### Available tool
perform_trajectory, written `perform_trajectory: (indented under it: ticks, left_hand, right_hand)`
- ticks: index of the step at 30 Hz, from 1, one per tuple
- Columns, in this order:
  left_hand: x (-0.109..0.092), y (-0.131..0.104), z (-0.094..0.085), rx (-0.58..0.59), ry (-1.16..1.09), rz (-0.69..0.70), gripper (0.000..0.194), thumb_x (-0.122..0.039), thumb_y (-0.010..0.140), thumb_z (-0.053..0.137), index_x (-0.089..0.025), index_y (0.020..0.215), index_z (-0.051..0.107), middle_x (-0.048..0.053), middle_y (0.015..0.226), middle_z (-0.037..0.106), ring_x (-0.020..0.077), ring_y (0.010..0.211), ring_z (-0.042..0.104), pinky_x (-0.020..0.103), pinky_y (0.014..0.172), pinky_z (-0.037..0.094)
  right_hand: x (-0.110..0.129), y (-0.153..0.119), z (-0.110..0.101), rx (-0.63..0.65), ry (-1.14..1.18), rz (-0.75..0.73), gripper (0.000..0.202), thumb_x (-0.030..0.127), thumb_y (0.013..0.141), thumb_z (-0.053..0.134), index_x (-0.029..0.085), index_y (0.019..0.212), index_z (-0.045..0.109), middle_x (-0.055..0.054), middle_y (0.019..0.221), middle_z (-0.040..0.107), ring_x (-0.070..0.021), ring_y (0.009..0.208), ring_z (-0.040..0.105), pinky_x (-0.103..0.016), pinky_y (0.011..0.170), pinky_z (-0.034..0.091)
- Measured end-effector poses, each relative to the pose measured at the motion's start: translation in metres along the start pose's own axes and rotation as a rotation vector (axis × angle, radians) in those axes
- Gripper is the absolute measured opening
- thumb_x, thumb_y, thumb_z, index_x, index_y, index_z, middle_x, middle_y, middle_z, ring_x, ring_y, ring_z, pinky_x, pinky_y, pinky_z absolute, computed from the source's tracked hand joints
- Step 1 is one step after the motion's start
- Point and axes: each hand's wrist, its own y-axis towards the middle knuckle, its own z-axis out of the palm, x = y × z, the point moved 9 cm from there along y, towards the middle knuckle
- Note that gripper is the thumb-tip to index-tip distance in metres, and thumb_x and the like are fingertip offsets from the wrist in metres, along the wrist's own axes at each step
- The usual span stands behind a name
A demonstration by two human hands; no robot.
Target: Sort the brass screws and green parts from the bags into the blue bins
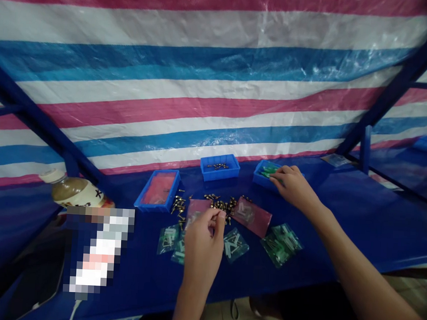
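My left hand is closed in a pinch above a pink bag; anything between its fingertips is hidden. Just beyond it lies a pile of small brass-coloured screws. At the right, my right hand reaches to the rim of a blue bin holding green pieces. Its thumb and fingers are drawn together, and I cannot make out what they grip. Around my left hand lie clear bags of pale strips and screws, another pink bag, and a clear bag of green pieces.
A blue bin with screws stands at the back, and one with pink bags stands left. A bottle lies tilted at the far left, near a blurred-out object with a white cable. Striped sheeting hangs behind the blue table.
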Motion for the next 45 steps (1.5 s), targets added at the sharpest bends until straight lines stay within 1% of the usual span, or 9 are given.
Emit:
perform_trajectory:
  ticks: [9, 16, 22, 26, 30, 34, 39, 42, 45]
  left_hand:
    - [0.001, 0.001, 0.003, 0.01, 0.018, 0.016, 0.029, -0.042, 0.094, 0.045, -0.024, 0.093, 0.068, 0.003, 0.08, 0.071, 0.019, 0.071, 0.065, 0.026, 0.06, 0.04]
    - [-0.001, 0.002, 0.006, 0.018, 0.06, 0.013, 0.03, -0.043, 0.094, 0.045, -0.024, 0.093, 0.068, 0.002, 0.076, 0.07, 0.0184, 0.068, 0.064, 0.025, 0.06, 0.041]
    - [-0.006, 0.001, 0.007, 0.021, 0.077, -0.003, 0.031, -0.042, 0.093, 0.044, -0.022, 0.091, 0.069, 0.002, 0.077, 0.071, 0.0167, 0.063, 0.063, 0.024, 0.056, 0.04]
    - [-0.007, 0.002, 0.004, 0.0, 0.084, -0.012, 0.03, -0.041, 0.093, 0.045, -0.022, 0.092, 0.069, 0.003, 0.078, 0.072, 0.0176, 0.066, 0.064, 0.025, 0.059, 0.042]
    - [-0.003, 0.004, -0.001, -0.007, 0.095, -0.005, 0.029, -0.04, 0.092, 0.046, -0.023, 0.092, 0.069, 0.002, 0.078, 0.072, 0.0181, 0.067, 0.065, 0.025, 0.058, 0.041]
    - [0.0, 0.005, -0.006, -0.012, 0.142, 0.011, 0.027, -0.04, 0.092, 0.047, -0.024, 0.094, 0.069, 0.001, 0.075, 0.071, 0.0171, 0.065, 0.064, 0.024, 0.057, 0.04]
    - [-0.001, 0.004, -0.012, -0.036, 0.177, 0.03, 0.025, -0.04, 0.093, 0.048, -0.025, 0.093, 0.068, -0.001, 0.077, 0.071, 0.0159, 0.066, 0.064, 0.024, 0.059, 0.04]
    - [-0.001, 0.003, -0.01, -0.022, 0.181, 0.033, 0.024, -0.039, 0.093, 0.049, -0.025, 0.094, 0.068, -0.001, 0.078, 0.071, 0.0153, 0.067, 0.064, 0.023, 0.06, 0.04]
    - [-0.002, 0.003, -0.007, -0.007, 0.179, 0.035, 0.024, -0.038, 0.093, 0.048, -0.024, 0.094, 0.068, 0.0, 0.075, 0.07, 0.0156, 0.066, 0.064, 0.023, 0.058, 0.039]
  right_hand:
    - [0.01, -0.016, -0.006, -0.031, 0.065, 0.021, 0.035, 0.032, 0.097, 0.043, 0.015, 0.123, 0.06, -0.012, 0.111, 0.07, -0.0284, 0.101, 0.06, -0.04, 0.083, 0.039]
    - [0.011, -0.022, -0.007, -0.085, 0.082, 0.02, 0.034, 0.037, 0.1, 0.041, 0.017, 0.119, 0.061, -0.01, 0.116, 0.069, -0.0256, 0.108, 0.059, -0.039, 0.089, 0.036]
    - [0.013, -0.022, 0.007, -0.051, 0.062, 0.044, 0.035, 0.037, 0.1, 0.04, 0.016, 0.121, 0.059, -0.01, 0.113, 0.07, -0.0258, 0.104, 0.062, -0.043, 0.094, 0.032]
    - [0.018, -0.025, -0.003, -0.123, 0.085, 0.065, 0.034, 0.036, 0.1, 0.041, 0.016, 0.121, 0.059, -0.012, 0.116, 0.068, -0.0277, 0.108, 0.059, -0.044, 0.094, 0.033]
    - [0.046, -0.031, -0.023, -0.139, 0.205, 0.008, 0.03, 0.034, 0.098, 0.045, 0.018, 0.117, 0.061, -0.012, 0.112, 0.067, -0.0281, 0.106, 0.057, -0.043, 0.09, 0.038]
    - [0.105, -0.048, -0.02, 0.179, 0.474, -0.206, 0.022, 0.038, 0.094, 0.055, 0.02, 0.098, 0.068, -0.008, 0.092, 0.067, -0.0224, 0.089, 0.058, -0.035, 0.08, 0.045]
    - [0.165, -0.082, -0.014, 0.423, 0.598, -0.363, 0.046, 0.045, 0.074, 0.077, 0.025, 0.113, 0.064, -0.006, 0.113, 0.06, -0.0248, 0.107, 0.054, -0.039, 0.093, 0.045]
    - [0.177, -0.088, -0.008, 0.414, 0.51, -0.35, 0.033, 0.028, 0.083, 0.07, 0.021, 0.114, 0.063, -0.008, 0.111, 0.06, -0.025, 0.105, 0.055, -0.041, 0.091, 0.047]
    - [0.176, -0.084, -0.007, 0.355, 0.479, -0.306, 0.015, 0.016, 0.091, 0.053, 0.017, 0.1, 0.065, -0.008, 0.095, 0.063, -0.0235, 0.093, 0.059, -0.039, 0.084, 0.049]
